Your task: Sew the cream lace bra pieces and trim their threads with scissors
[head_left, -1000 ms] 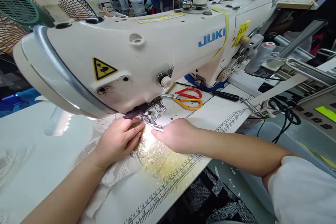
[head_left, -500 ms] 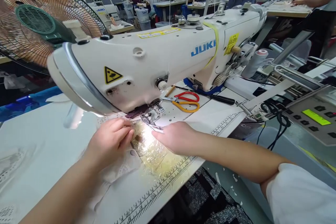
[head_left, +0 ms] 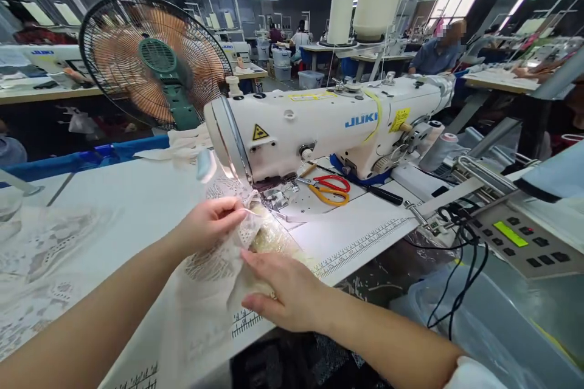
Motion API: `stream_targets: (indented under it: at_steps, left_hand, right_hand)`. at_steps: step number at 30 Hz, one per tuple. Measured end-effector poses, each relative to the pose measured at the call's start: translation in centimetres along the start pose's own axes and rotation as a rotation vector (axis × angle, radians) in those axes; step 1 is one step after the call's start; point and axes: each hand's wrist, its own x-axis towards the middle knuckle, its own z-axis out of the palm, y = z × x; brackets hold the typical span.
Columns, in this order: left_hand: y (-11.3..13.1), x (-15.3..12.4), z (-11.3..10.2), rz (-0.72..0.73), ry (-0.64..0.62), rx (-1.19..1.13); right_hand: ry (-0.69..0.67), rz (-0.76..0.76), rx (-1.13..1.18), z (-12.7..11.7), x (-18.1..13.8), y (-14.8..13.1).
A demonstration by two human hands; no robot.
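My left hand [head_left: 212,223] is closed in a pinch on the edge of a white lace fabric [head_left: 201,304], just in front of the needle area of a white sewing machine [head_left: 314,130]. A thin white strip runs from its fingertips toward the presser foot. The fabric hangs from there over the front of the table. My right hand [head_left: 292,289] lies to the right, thumb and fingers apart, fingertips at the fabric's right edge. Beneath the fabric shows a shiny yellowish taped patch [head_left: 278,237] on the table.
Scissors [head_left: 331,188] with red and orange handles lie under the machine arm beside a black-handled tool [head_left: 385,195]. More lace pieces [head_left: 41,249] spread over the table's left. A fan [head_left: 157,64] stands behind. A control panel [head_left: 524,237] is at right. Another person [head_left: 438,51] sits beyond.
The head view has tilted up and back. My right hand has come away from the presser foot toward me, its fingers now spread. More of the lace fabric shows, drawn toward the front edge.
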Motion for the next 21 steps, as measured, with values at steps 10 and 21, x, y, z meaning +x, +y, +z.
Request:
stream_targets:
  at_steps: [10,21]
  left_hand:
    - [-1.7,0.8,3.4,-0.093,0.313,0.184]
    - [-1.2,0.9,3.1,-0.156,0.119,0.532]
  right_hand:
    - [0.023,0.339,0.078,-1.2,1.3,-0.9]
    - [0.062,0.477,-0.104,-2.1,1.9,0.1]
